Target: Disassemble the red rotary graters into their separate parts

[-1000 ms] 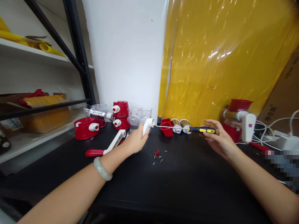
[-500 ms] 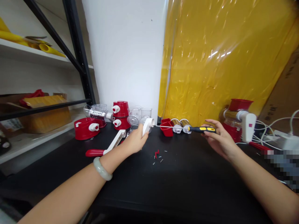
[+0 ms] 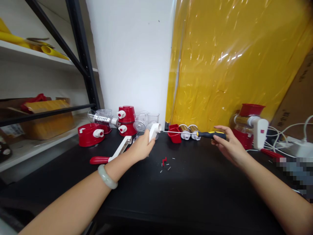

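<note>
My left hand (image 3: 142,145) is closed around a white plastic part (image 3: 154,130) with a round open end facing right. In my right hand (image 3: 227,142) is the black and yellow handle of a screwdriver (image 3: 207,134), pinched between thumb and fingers. Its long shaft points left, the tip at the part's round end; whether it touches a screw cannot be seen. Below, on the black table (image 3: 195,186), lie a small red piece (image 3: 164,161) and several small screws or pins (image 3: 169,168). A white crank arm with a red handle (image 3: 99,160) rests left of my left hand.
Red bases (image 3: 90,135), clear plastic parts (image 3: 153,118), a red tray (image 3: 174,133) and metal grater drums (image 3: 194,131) stand along the back. At right are an assembled red and white grater (image 3: 260,132) and white cables. Shelving (image 3: 84,65) borders the left.
My right thumb and fingers have shifted on the screwdriver handle, covering more of its yellow markings. My left hand and the white part have hardly moved.
</note>
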Demonstrator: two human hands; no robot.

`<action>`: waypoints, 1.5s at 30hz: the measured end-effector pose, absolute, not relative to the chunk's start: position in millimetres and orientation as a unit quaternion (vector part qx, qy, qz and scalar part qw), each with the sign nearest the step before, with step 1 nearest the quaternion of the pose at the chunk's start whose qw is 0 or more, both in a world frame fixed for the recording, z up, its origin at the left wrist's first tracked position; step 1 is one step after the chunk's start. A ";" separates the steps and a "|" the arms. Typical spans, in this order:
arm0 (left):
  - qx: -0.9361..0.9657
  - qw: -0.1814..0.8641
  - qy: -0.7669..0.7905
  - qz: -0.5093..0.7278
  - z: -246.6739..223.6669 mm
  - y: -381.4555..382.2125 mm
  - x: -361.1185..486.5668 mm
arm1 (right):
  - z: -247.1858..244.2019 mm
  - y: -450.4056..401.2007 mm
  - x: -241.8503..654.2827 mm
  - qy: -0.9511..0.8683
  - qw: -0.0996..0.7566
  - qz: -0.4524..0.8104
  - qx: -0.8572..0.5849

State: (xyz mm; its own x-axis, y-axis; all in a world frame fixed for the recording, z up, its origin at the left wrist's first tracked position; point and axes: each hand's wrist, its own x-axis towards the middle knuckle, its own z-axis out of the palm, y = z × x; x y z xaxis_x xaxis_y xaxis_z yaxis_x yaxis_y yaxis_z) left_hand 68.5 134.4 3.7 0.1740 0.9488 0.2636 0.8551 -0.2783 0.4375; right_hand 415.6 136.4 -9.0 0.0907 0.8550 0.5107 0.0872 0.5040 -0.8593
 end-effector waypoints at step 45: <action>0.764 0.075 0.590 0.249 2.6 135.0 70.2 | -7.9 139.5 418.4 -0.551 0.617 0.390 -0.404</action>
State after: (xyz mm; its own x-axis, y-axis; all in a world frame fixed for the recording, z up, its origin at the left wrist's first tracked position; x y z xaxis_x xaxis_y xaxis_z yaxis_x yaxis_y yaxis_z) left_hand 70.2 135.0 2.6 0.1790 0.9397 0.2914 0.8650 -0.2914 0.4084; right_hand 418.4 139.5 -7.9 0.0870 0.9271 0.3647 -0.0358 0.3687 -0.9288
